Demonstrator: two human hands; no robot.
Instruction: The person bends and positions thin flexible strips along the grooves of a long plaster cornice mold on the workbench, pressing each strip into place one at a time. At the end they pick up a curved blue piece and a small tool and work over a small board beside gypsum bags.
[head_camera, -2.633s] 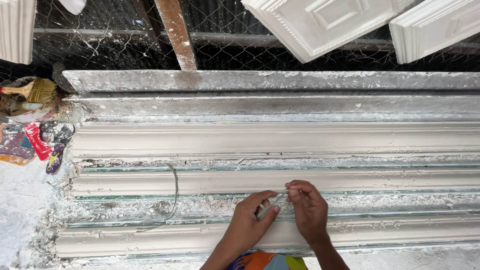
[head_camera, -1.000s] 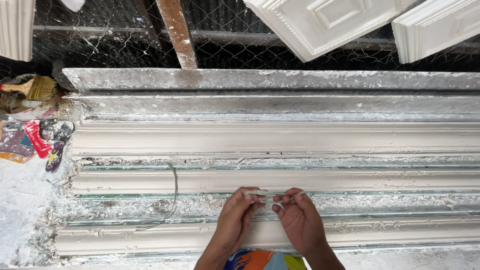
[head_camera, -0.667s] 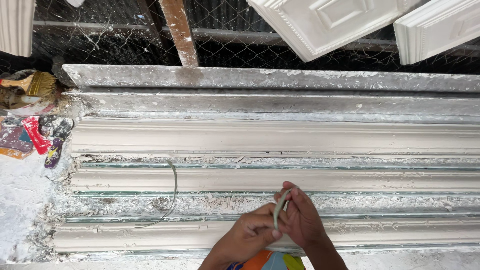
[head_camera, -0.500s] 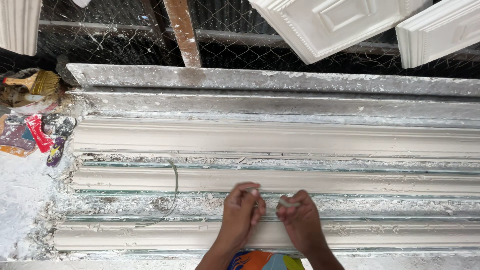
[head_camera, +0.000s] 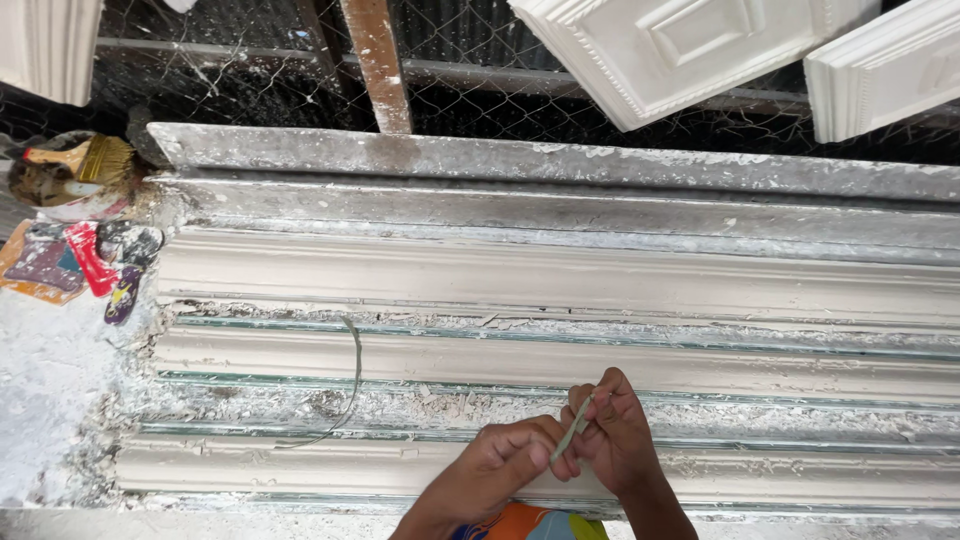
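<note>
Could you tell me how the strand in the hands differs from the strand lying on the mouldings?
The held strand is short and pinched nearly upright between the left hand and right hand; the loose strand is long, untouched, and curves flat across the mouldings. Both are thin and pale greenish.

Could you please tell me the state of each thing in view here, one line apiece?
Strip: pinched between both hands, held up off the mouldings.
Left hand: closed on the strip.
Right hand: closed on the strip.
Mouldings: lying flat in rows, crusted with plaster.
Wire: loose, curved across the mouldings.
Brush: resting on a bowl.
</note>
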